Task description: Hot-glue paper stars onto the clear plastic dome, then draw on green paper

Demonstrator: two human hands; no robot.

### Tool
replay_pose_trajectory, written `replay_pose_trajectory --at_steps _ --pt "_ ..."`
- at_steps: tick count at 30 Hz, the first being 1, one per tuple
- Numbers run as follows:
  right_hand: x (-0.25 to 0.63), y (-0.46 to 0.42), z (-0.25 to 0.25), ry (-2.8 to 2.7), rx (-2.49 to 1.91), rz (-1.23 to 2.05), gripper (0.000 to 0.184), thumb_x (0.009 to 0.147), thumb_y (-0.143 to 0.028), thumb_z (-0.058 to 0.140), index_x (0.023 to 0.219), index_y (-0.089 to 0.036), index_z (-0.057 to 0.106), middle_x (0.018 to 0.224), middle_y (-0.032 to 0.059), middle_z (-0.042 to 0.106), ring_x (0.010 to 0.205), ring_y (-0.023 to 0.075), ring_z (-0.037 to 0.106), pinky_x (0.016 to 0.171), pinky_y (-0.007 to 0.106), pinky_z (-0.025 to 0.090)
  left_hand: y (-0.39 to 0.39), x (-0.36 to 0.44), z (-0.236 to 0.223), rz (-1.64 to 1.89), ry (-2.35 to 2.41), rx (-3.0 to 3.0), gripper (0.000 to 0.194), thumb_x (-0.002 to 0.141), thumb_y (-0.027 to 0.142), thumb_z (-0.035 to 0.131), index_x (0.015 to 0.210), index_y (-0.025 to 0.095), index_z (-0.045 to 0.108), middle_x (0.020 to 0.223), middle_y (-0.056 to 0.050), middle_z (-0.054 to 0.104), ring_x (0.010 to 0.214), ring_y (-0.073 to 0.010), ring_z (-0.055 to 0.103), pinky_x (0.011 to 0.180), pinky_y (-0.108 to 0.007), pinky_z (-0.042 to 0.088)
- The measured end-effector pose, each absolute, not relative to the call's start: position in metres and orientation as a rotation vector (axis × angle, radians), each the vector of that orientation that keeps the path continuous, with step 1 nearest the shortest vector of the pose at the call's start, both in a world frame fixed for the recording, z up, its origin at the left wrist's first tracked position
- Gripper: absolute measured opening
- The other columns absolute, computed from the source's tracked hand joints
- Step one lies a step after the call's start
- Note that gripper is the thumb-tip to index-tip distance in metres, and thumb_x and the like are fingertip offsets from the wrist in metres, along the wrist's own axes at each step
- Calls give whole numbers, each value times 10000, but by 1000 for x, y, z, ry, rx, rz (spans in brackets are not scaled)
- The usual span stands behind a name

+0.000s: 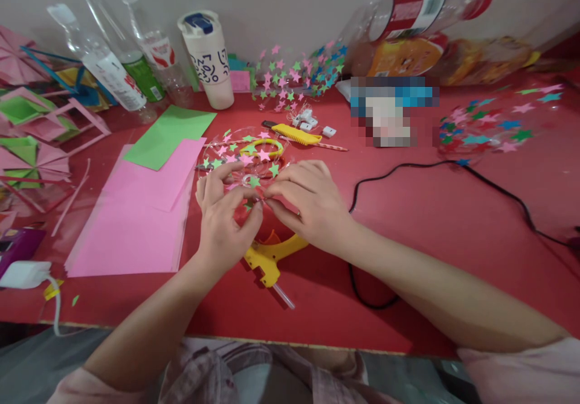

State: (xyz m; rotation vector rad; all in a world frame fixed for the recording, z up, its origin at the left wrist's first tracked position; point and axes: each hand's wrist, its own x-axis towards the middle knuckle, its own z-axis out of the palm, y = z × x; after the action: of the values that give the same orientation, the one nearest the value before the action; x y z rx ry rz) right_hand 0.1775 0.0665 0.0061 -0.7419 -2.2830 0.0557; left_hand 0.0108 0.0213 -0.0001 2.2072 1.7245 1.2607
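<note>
My left hand (226, 217) pinches thumb and forefinger together over the middle of the table. Its fingertips meet those of my right hand (315, 202), which is also closed in a pinch. What sits between them is too small and hidden to name. Just behind the fingers lies a clear plastic piece with pink and green paper stars (246, 159), partly covered by my hands. A yellow hot glue gun (267, 268) rests below my hands, a clear glue stick (284, 296) poking out of it. Yellow-handled scissors (272, 146) lie among the stars.
A yellow utility knife (296, 133) lies behind the hands. Pink sheets (131, 223) and a green sheet (170, 135) are at left, near paper ornaments (31, 162). A tumbler (208, 66) and bottles (109, 75) line the wall. A black cord (403, 165) loops at right.
</note>
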Motion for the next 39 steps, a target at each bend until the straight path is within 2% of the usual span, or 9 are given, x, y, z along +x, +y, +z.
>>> replay_pose_trajectory --at_steps 17,23,32,39 --pt "178 67 4 -2276 -738 50 103 916 -211 507 900 -195 608 868 27 633 843 172 537 791 341 348 22 10 0 1255 1784 2155 63 800 175 601 770 222 630 1257 -60 533 1129 -266 492 952 -492 403" --pt "178 67 4 -2285 -765 64 120 919 -225 496 940 -211 614 901 30 642 858 180 544 805 350 353 22 8 1 1244 1752 2212 60 821 195 590 824 241 629 1245 -72 540 1114 -262 501 957 -508 410" --pt "179 66 6 -2266 -776 66 161 925 -249 499 999 -189 629 903 42 645 852 182 565 782 352 363 22 6 4 1270 1723 2306 129 832 205 581 929 230 661 1209 -84 561 1092 -258 516 953 -470 404" --pt "183 68 12 -2204 -794 57 179 942 -235 446 979 -227 622 915 36 634 868 178 570 794 355 378 24 -5 3 1357 1707 2436 163 860 221 574 992 258 663 1189 -64 592 1016 -229 561 918 -431 427"
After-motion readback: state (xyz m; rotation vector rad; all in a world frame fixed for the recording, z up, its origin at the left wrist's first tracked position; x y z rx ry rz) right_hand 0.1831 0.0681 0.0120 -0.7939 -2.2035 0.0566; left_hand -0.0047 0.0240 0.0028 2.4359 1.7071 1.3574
